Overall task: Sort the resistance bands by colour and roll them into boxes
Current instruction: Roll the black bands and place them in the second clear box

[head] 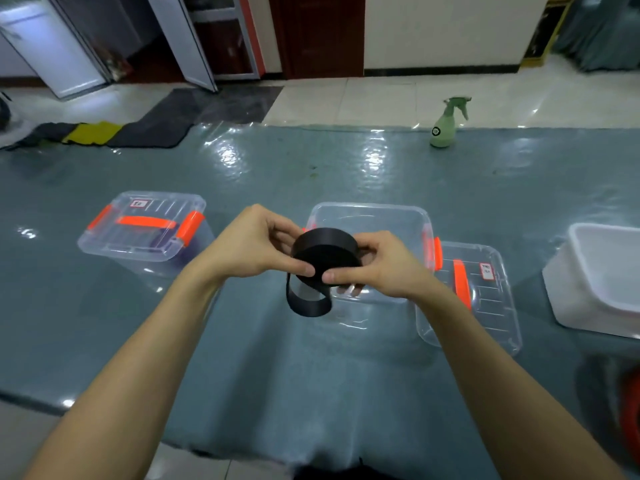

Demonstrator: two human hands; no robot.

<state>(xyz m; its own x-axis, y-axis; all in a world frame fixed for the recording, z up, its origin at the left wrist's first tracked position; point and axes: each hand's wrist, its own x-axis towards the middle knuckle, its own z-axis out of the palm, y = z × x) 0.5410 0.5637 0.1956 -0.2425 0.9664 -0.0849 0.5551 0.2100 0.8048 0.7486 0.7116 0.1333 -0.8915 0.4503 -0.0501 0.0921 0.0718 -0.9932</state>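
A black resistance band (323,258), partly coiled into a roll with a loose loop hanging below, is held over the table. My left hand (256,244) pinches its left side between thumb and fingers. My right hand (377,263) pinches its right side. Directly behind the roll stands an open clear box (370,216) with orange latches. Its clear lid (485,296) with an orange handle lies to the right. A closed clear box (145,226) with orange clips stands at the left, with something dark purple inside it.
A white tub (606,282) sits at the right edge of the blue-grey table (277,358). A green spray bottle (445,124) stands at the table's far edge. Dark mats and a yellow cloth (93,133) lie on the floor beyond.
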